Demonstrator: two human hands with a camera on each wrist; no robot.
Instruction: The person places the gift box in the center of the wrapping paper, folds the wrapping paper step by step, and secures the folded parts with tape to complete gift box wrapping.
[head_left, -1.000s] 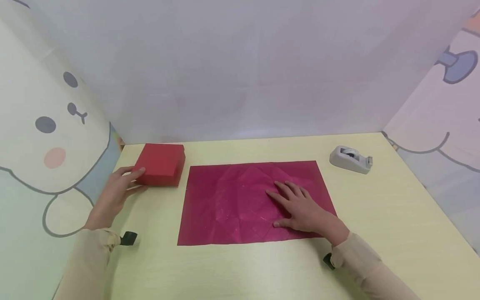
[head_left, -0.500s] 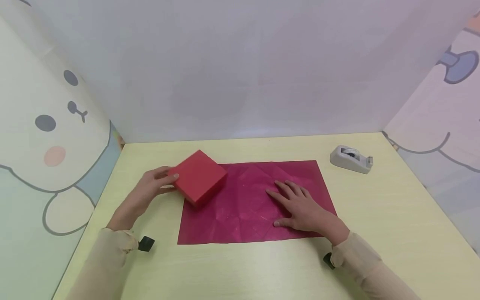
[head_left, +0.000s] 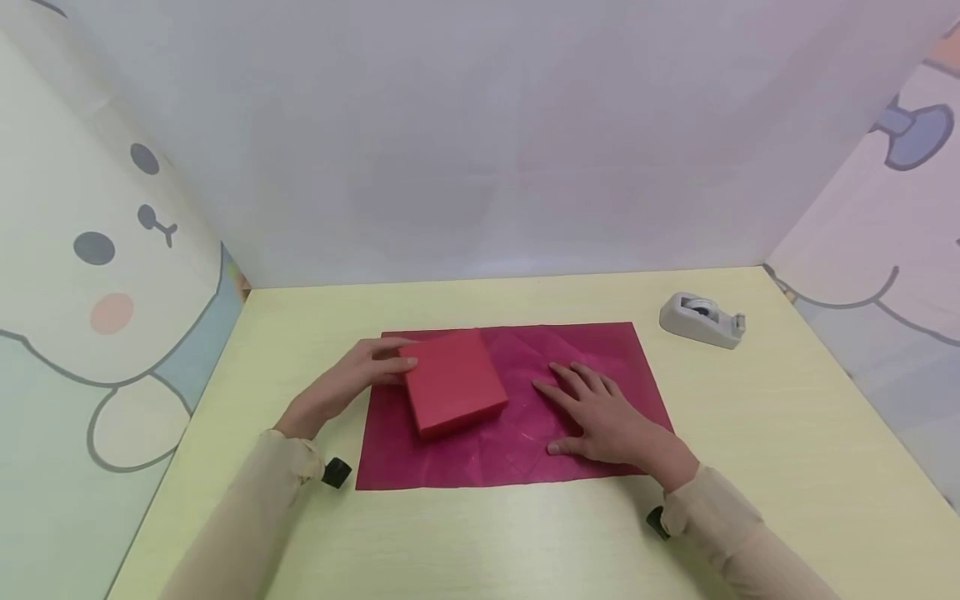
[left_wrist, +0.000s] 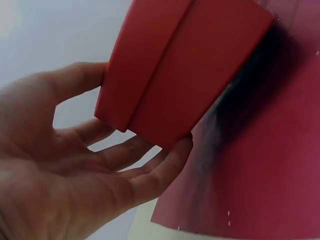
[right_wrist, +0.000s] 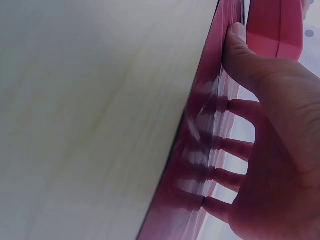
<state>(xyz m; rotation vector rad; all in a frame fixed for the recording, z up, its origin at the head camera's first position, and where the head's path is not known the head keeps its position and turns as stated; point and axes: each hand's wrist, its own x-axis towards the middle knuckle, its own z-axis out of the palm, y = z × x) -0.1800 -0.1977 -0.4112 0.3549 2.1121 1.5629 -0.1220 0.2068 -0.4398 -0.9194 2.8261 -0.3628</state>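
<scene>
A red lidded box (head_left: pixel 453 379) is over the left half of a creased magenta sheet (head_left: pixel 592 342) on the table. My left hand (head_left: pixel 352 379) grips the box by its left side, thumb on top and fingers beneath. In the left wrist view, the box (left_wrist: pixel 165 70) is tilted and a dark shadow shows between it and the sheet, so it appears held just above. My right hand (head_left: pixel 603 417) rests on the right half of the sheet with its fingers spread. The right wrist view shows these fingertips (right_wrist: pixel 220 207) touching the shiny sheet.
A grey tape dispenser (head_left: pixel 702 319) stands on the table at the back right. The pale yellow table (head_left: pixel 465 542) meets a whitish back wall (head_left: pixel 480 150), with cartoon-printed panels (head_left: pixel 112 275) at both sides.
My left hand has carried the red box rightward from the table's left side to over the sheet, turning it on the way. My right hand has stayed in place.
</scene>
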